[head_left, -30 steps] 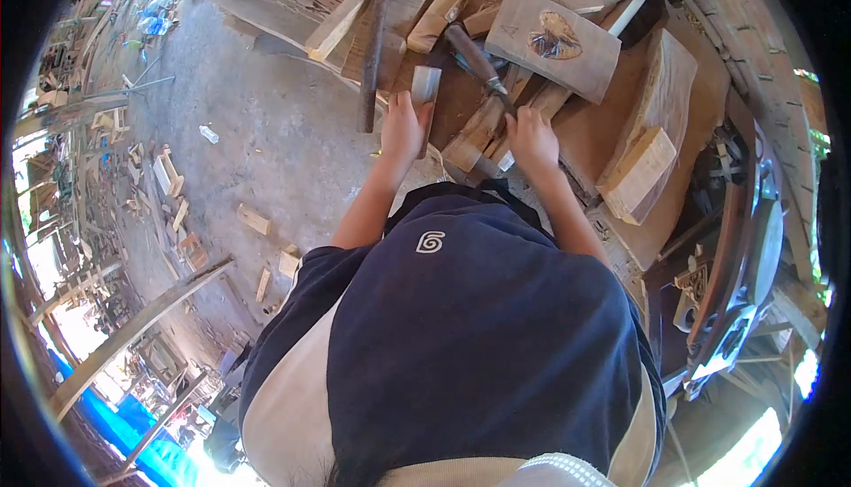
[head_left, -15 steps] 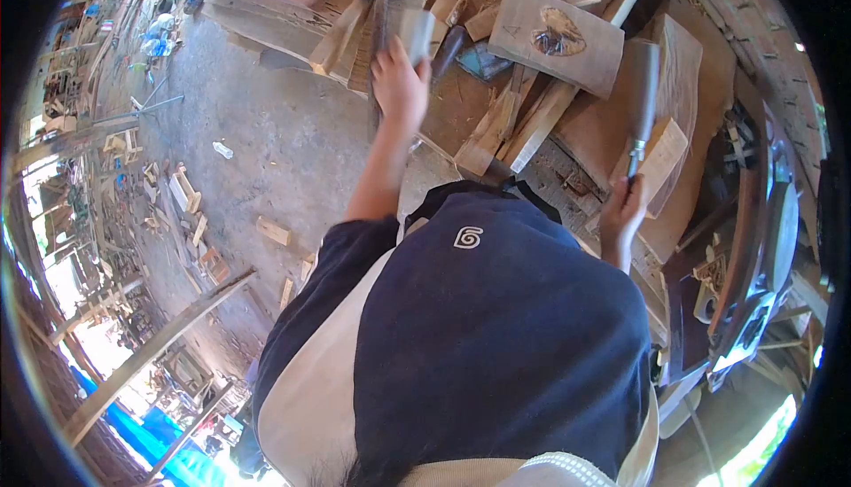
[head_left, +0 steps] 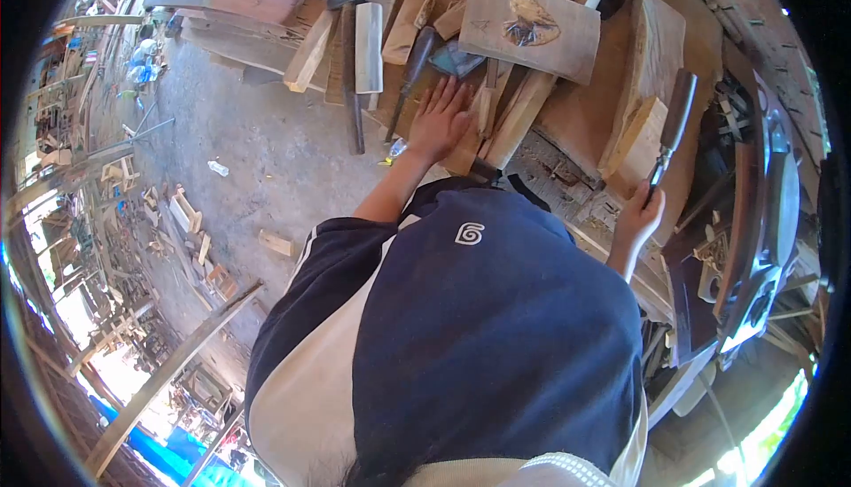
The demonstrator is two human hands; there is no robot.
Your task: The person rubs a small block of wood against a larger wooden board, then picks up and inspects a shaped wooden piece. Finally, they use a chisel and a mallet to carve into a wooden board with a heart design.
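Note:
My left hand (head_left: 437, 124) lies flat with fingers spread on the brown work surface, holding nothing. Just beyond its fingertips is a small bluish-grey block (head_left: 456, 60). To its left lie a dark-handled chisel (head_left: 417, 69), a pale rectangular block (head_left: 369, 48) and a hammer (head_left: 351, 79). My right hand (head_left: 640, 214) is closed round the metal shank of another chisel (head_left: 677, 115), whose dark handle points up and away. Its blade end is hidden in my fingers. Ahead, between the hands, a wooden board (head_left: 567, 39) with a carved hollow rests on other timber.
Wood pieces (head_left: 523, 124) lie between my hands, and a thick plank (head_left: 651, 53) stands at the right. Glossy dark furniture parts (head_left: 753, 221) are at far right. On the concrete floor (head_left: 266, 141) to the left are offcuts and a small plastic bottle (head_left: 218, 168).
My left hand has let go of the pale block beside the hammer and moved right and nearer, down onto the surface. The right-hand chisel has shifted slightly right and tilted.

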